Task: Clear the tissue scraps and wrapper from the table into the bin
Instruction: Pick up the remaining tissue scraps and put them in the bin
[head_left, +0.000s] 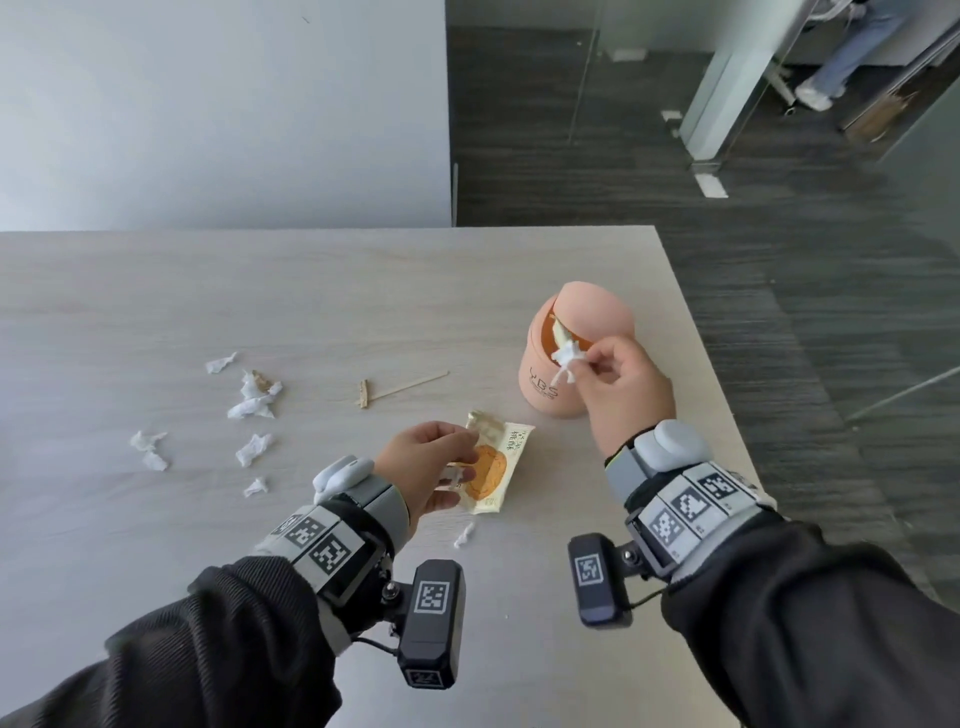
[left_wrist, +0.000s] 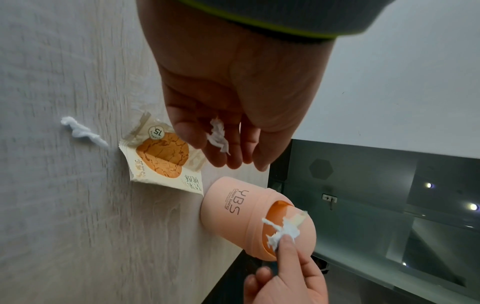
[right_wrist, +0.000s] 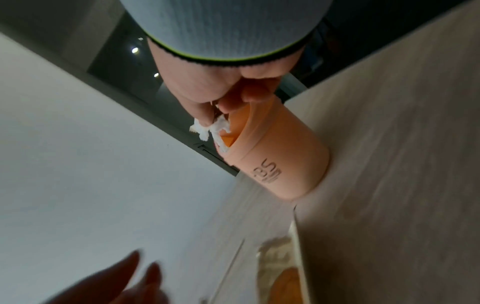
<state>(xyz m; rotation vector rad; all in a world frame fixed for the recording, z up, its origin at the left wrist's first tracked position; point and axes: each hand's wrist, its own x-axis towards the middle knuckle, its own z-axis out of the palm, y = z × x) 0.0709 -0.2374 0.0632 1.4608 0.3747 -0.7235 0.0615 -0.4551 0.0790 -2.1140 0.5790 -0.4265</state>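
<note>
A pink bin (head_left: 597, 322) (left_wrist: 233, 207) (right_wrist: 285, 160) stands near the table's right edge, its orange swing flap tipped inward. My right hand (head_left: 584, 358) (right_wrist: 215, 115) pinches a white tissue scrap (head_left: 566, 358) (left_wrist: 283, 230) at the bin's opening. My left hand (head_left: 460, 465) (left_wrist: 233, 156) hovers over a biscuit wrapper (head_left: 493, 467) (left_wrist: 161, 156) lying flat on the table, and its loosely curled fingers hold a small tissue scrap (left_wrist: 217, 135). Several more tissue scraps (head_left: 254, 400) lie scattered on the left, and one scrap (head_left: 464, 535) (left_wrist: 83, 131) lies just in front of the wrapper.
A thin wooden stick (head_left: 400, 387) with a short crosspiece lies on the pale wood table (head_left: 156, 291) between the scraps and the bin. The table's right edge (head_left: 727, 405) runs close behind the bin, with dark carpet beyond. A person's legs (head_left: 841, 57) show far off behind glass.
</note>
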